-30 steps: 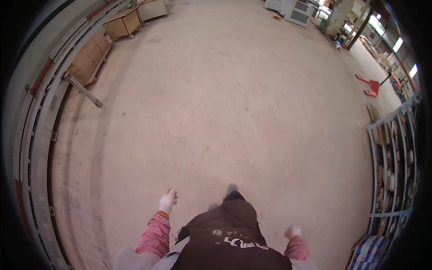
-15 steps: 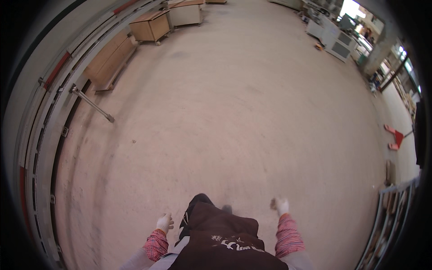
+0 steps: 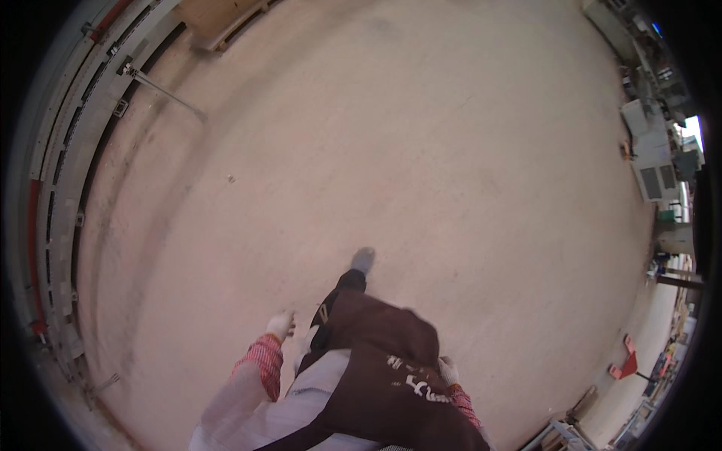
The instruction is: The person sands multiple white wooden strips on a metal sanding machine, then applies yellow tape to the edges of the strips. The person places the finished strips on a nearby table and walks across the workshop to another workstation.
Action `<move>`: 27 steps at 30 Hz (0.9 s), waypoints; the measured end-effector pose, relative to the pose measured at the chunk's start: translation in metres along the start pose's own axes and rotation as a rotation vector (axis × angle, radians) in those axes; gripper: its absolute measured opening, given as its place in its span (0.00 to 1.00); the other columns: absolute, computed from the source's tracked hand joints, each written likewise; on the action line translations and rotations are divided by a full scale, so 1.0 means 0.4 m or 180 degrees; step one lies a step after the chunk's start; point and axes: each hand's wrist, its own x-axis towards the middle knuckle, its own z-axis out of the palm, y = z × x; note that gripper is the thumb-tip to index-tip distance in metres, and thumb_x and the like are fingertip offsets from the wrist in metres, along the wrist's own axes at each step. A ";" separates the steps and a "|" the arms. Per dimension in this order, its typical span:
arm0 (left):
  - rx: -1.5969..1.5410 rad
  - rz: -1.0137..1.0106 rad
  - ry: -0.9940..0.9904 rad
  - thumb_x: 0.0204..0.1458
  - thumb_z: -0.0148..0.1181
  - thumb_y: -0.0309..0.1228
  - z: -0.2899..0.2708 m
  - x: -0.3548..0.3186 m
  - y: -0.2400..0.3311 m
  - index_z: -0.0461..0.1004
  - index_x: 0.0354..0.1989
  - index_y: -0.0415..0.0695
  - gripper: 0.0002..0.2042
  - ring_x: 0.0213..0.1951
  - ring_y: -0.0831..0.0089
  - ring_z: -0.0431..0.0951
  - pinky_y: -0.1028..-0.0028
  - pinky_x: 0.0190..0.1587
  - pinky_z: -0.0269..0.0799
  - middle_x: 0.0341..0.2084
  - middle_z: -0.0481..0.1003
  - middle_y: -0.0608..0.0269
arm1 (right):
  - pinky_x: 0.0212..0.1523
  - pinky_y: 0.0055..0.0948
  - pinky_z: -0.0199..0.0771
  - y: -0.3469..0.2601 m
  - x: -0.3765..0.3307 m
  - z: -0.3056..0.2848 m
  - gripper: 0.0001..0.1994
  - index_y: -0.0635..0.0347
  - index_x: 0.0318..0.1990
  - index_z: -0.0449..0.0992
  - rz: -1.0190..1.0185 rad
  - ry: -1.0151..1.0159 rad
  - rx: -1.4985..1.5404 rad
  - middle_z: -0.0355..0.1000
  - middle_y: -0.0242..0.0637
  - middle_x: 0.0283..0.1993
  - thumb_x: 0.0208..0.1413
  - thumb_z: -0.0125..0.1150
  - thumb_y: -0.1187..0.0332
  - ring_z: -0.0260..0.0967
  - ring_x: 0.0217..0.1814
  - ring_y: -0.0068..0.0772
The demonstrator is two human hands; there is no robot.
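Note:
My left hand (image 3: 281, 325), in a pale glove below a red checked sleeve cuff (image 3: 263, 361), swings out to the left of my body. Its fingers hang loosely apart, with nothing in them. Close against the right side of my dark brown apron (image 3: 383, 331) is my right hand (image 3: 449, 370), gloved as well. The apron's edge and the small size of that hand keep its finger pose from showing. One foot in a grey shoe (image 3: 363, 260) is stretched forward on the pale concrete floor (image 3: 421, 173).
Along the left runs a long metal machine rail (image 3: 68, 188), with a thin metal bar (image 3: 165, 92) jutting over the floor. A wooden box (image 3: 218, 19) stands at the far left. To the right are a grey-white cabinet (image 3: 656, 177), a red pallet jack (image 3: 624, 361) and a metal rack (image 3: 560, 436).
My view has turned left-to-right and moved forward; the cabinets and pallet jack shift lower. A foot has stepped ahead. The right hand has come in beside the apron.

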 end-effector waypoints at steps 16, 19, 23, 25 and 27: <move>-0.0905 -0.0030 0.0707 0.65 0.58 0.47 0.459 0.017 0.696 0.74 0.42 0.42 0.18 0.36 0.52 0.82 0.51 0.29 0.78 0.29 0.77 0.57 | 0.19 0.40 0.73 -0.739 0.651 -0.624 0.09 0.56 0.50 0.74 0.0255 0.0221 0.1411 0.75 0.41 0.32 0.67 0.55 0.65 0.75 0.24 0.37; -0.0456 0.0219 0.0130 0.65 0.57 0.51 0.565 0.048 0.707 0.75 0.47 0.43 0.21 0.33 0.57 0.81 0.55 0.29 0.79 0.33 0.77 0.57 | 0.31 0.44 0.85 -0.956 0.722 -0.767 0.14 0.59 0.53 0.74 -0.0248 0.0347 0.1000 0.76 0.40 0.37 0.66 0.56 0.61 0.78 0.31 0.38; 0.0012 0.0480 -0.0231 0.65 0.56 0.48 0.751 0.105 0.900 0.76 0.50 0.42 0.20 0.34 0.57 0.80 0.53 0.32 0.77 0.39 0.80 0.53 | 0.33 0.39 0.86 -1.328 0.812 -0.903 0.17 0.61 0.55 0.76 -0.0787 0.0458 0.0823 0.78 0.42 0.40 0.66 0.58 0.60 0.80 0.34 0.37; -0.0341 0.0135 -0.0216 0.65 0.57 0.46 0.801 0.151 1.049 0.77 0.52 0.42 0.20 0.36 0.57 0.80 0.51 0.35 0.76 0.42 0.81 0.52 | 0.35 0.38 0.86 -1.474 0.859 -0.938 0.18 0.63 0.56 0.77 -0.0987 0.0465 0.0723 0.79 0.42 0.41 0.66 0.58 0.60 0.80 0.35 0.37; -0.0082 0.0318 -0.0297 0.65 0.56 0.46 0.839 0.153 1.249 0.72 0.58 0.44 0.21 0.36 0.55 0.79 0.51 0.33 0.75 0.45 0.79 0.53 | 0.35 0.37 0.85 -1.596 0.903 -0.963 0.17 0.64 0.56 0.77 -0.1143 0.0479 0.0680 0.79 0.42 0.40 0.67 0.57 0.61 0.80 0.36 0.36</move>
